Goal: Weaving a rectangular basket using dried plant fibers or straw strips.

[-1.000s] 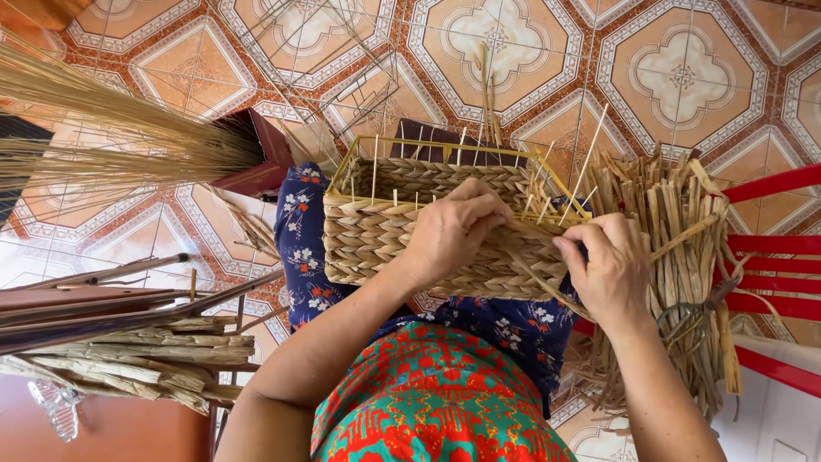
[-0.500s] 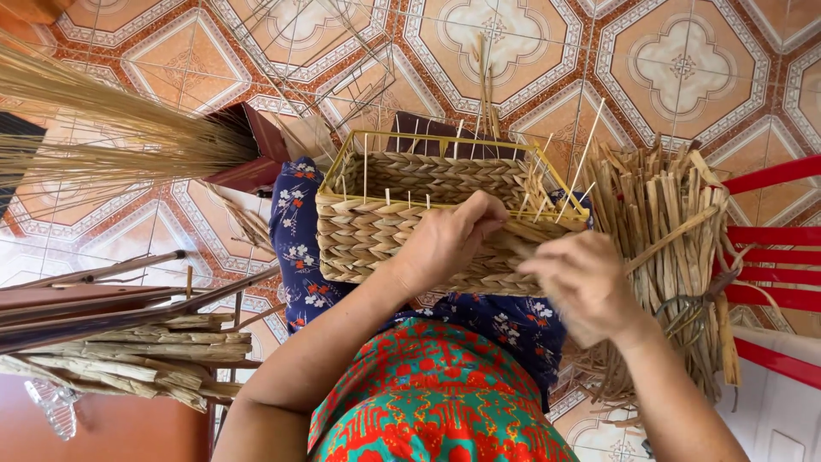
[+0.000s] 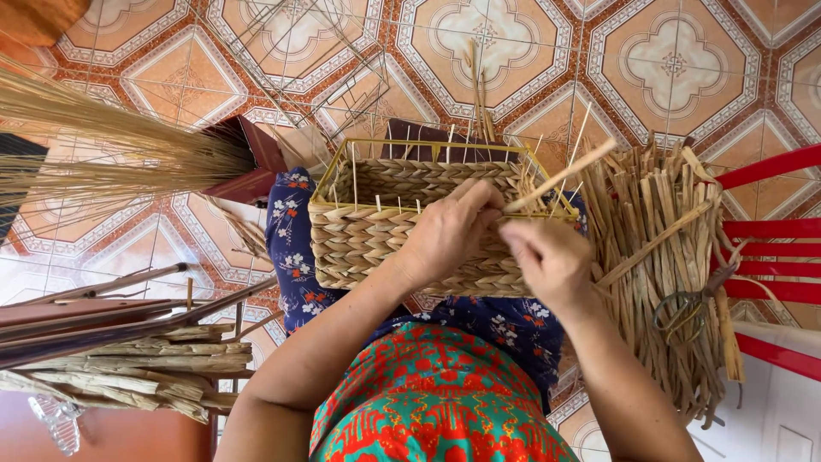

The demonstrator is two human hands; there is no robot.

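A half-woven basket [image 3: 385, 231] of braided straw sits on the person's lap, over the blue flowered cloth [image 3: 295, 257], its wire frame [image 3: 428, 147] standing bare above the woven wall. The left hand [image 3: 449, 235] lies against the basket's near wall towards its 3 o'clock end, fingers curled over the rim with the grip pressed together on the weave there. The right hand [image 3: 552, 261] is just beside it, at about 4 o'clock from it, thumb and fingers pinched shut on a pale straw strand [image 3: 560, 175] that runs up and away towards 1 o'clock, across the basket's corner. At 3 o'clock from the basket a thick bundle of dried straw [image 3: 658, 257] leans beside a red chair [image 3: 770, 231], with a pair of scissors [image 3: 688, 310] lying on the bundle's lower part. Towards 9 o'clock a fan of thin pale stalks [image 3: 111, 150] spreads out of a dark red holder [image 3: 244, 158], and below it, near 8 o'clock, lie more straw bundles [image 3: 128, 368] and long dark sticks [image 3: 103, 312]. The floor [image 3: 676, 68] is patterned orange and white tile.
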